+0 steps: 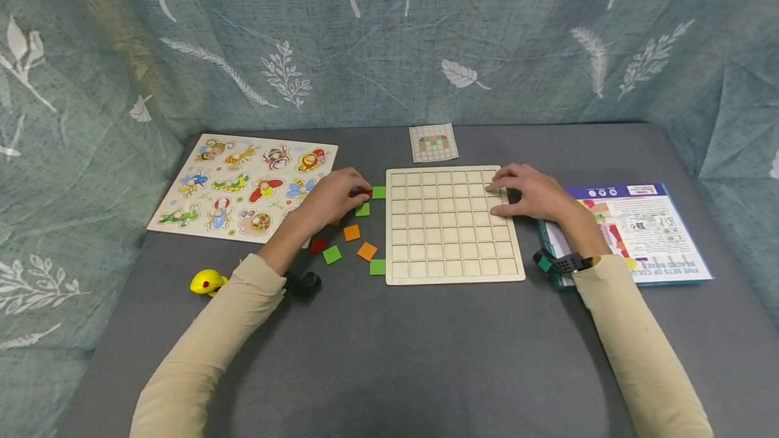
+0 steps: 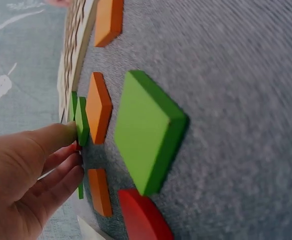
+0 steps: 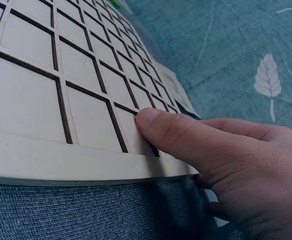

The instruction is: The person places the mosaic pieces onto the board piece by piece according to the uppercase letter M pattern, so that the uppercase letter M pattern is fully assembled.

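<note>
My left hand (image 1: 331, 196) is at the far end of the loose tiles, pinching a red tile (image 1: 365, 192) between thumb and fingers; in the left wrist view the hand mostly hides it. Close by its fingertips lie a green tile (image 1: 363, 209) and another green tile (image 1: 379, 192) against the board's left side. The pale wooden grid board (image 1: 455, 277) has rows of square recesses with no tiles in them. Resting on its right edge is my right hand (image 1: 531, 193), with the thumb (image 3: 158, 122) extended on top; some of its other fingers are partly hidden.
Orange tiles (image 1: 351, 232), a red tile (image 1: 318, 245) and more green tiles (image 1: 331, 255) lie left of the board. An insect puzzle (image 1: 243, 188) is at the left, a yellow toy (image 1: 207, 282) nearer. A pattern card (image 1: 433, 142) lies behind; a printed box (image 1: 657, 235) sits right.
</note>
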### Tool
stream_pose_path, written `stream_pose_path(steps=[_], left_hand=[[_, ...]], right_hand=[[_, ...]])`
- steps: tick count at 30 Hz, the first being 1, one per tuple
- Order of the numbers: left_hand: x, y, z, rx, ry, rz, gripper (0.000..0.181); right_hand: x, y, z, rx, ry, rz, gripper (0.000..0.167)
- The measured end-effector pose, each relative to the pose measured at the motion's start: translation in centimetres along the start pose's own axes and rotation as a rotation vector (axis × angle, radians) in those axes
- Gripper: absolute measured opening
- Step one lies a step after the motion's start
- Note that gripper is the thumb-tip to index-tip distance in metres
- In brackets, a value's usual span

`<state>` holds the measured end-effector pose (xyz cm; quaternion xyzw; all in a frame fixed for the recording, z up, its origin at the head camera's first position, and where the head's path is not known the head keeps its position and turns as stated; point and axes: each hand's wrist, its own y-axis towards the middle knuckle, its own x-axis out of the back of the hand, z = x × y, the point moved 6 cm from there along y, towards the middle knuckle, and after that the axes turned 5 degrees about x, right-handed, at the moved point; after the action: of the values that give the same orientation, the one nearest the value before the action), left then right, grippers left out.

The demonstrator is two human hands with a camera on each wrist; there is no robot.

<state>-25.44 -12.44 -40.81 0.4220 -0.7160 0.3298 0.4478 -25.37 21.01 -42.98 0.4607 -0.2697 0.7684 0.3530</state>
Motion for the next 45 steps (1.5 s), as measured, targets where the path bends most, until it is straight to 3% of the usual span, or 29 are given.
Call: stream_pose_path(steps=[18,24,35,45], left_hand=[[0.1,0.3,-0.5,0.000,0.037,-0.004,0.018],[0.3,-0.4,-1.4,0.005,-0.039,-0.047,0.013],[-1.0,-0.4,-3.7,-0.088,-0.080,-0.022,0.007],[-2.7,1.1,-6.5,-0.206,-0.069,0.016,0.006]], right_hand=[[-0.2,0.0,0.2,-0.001,-0.022,-0.002,0.048],[-0.3,-0.1,0.2,-0.009,-0.012,-0.017,0.047],[-0.4,-0.1,0.0,-0.015,-0.005,-0.020,0.047],[-0.3,-0.1,-0.2,-0.021,-0.016,-0.024,0.047]])
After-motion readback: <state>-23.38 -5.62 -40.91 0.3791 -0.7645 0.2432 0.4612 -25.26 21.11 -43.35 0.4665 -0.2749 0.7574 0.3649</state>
